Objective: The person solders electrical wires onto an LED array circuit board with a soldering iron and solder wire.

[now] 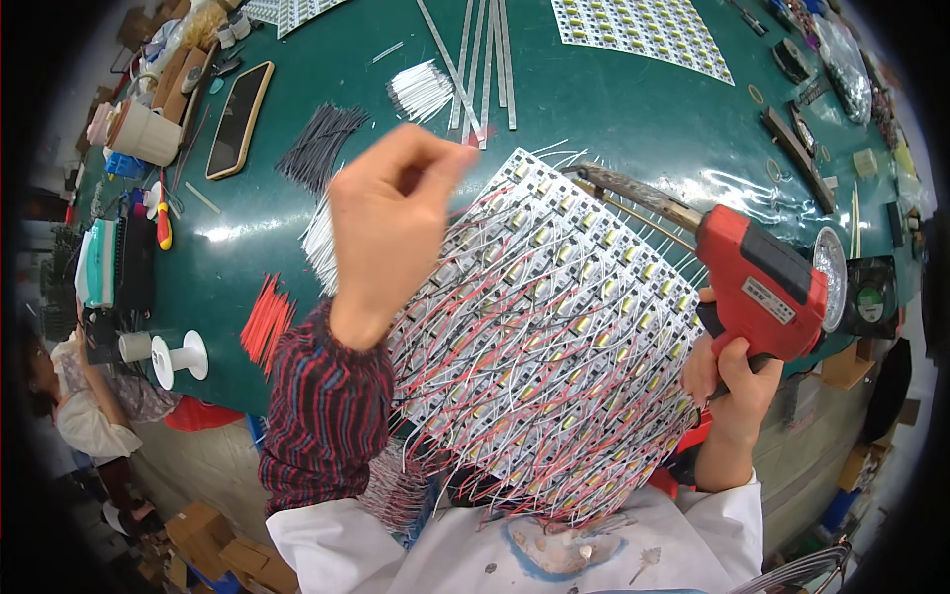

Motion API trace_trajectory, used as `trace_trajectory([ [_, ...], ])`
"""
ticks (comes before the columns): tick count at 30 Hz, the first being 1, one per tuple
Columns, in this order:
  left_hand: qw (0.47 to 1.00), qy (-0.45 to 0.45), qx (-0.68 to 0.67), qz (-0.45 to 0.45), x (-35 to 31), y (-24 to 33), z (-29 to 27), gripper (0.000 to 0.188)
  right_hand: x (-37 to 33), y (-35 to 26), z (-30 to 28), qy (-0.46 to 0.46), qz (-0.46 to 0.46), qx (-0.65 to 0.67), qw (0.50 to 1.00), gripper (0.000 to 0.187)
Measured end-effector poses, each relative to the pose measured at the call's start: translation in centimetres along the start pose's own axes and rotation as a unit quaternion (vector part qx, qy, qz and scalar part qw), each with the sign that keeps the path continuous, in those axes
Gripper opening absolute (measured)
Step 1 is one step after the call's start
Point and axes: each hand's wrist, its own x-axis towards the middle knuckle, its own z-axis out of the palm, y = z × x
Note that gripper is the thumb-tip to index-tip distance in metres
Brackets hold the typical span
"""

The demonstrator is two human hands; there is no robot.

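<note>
A white panel of small circuit boards (594, 233) lies tilted over the near side of the table. Yellow parts dot it, and thin red and white wires stand out all over it. Above its far left corner hovers my left hand (391, 218), thumb and forefinger pinched together. A small blurred reddish bit shows by those fingertips; what they hold I cannot make out. My right hand (737, 381) grips the handle of a red and black soldering gun (760, 282) at the panel's right side. Its long metal front reaches over the panel's far edge.
Beyond my left hand lie black wires (322, 147), white wires (420, 91) and metal strips (503, 69). Red wires (266, 322), a white spool (181, 361) and a phone (240, 121) are left. Another panel (648, 32) lies far back; a fan (870, 304) stands right.
</note>
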Motion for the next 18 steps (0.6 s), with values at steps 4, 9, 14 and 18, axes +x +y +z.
trace_trajectory([
  [4,0.992,-0.121,-0.028,0.013,-1.4,0.8,2.8,0.014,-0.7,0.0,-0.3,0.008,-0.023,-0.071,0.997,0.056],
  [9,0.992,-0.114,0.048,0.017,-1.4,-0.3,3.5,0.019,-1.1,0.3,0.2,0.015,-0.023,-0.108,0.994,0.060],
  [14,0.991,-0.128,0.046,-0.015,-1.4,0.0,3.5,0.018,-1.1,0.5,-0.6,0.003,0.046,-0.052,0.998,0.034],
  [18,0.991,-0.130,0.034,-0.023,-1.4,-0.4,3.5,0.019,-0.6,0.8,-0.8,-0.013,0.052,-0.054,0.997,0.030],
])
